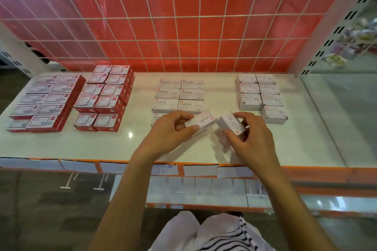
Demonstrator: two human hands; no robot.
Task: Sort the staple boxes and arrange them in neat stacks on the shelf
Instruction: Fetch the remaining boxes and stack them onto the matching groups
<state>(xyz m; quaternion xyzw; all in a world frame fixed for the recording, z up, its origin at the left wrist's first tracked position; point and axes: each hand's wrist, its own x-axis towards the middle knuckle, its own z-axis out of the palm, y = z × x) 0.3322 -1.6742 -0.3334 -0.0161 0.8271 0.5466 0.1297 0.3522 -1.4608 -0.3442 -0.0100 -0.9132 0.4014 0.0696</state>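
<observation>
Head view: the left hand (173, 128) grips a white box marked STAPLES (202, 121), thumb on its near edge and fingers curled over its far side. The right hand (246, 136) pinches a second white box (231, 123) between thumb and curled fingers. Both boxes are tilted, their corners nearly meeting, over the white shelf (102, 144) just near of the middle stack of white boxes (179, 96). Further right sits a stack of pale boxes (259, 91). At the left lie two blocks of red boxes (106, 93). A wire grid (183, 16) stands behind.
</observation>
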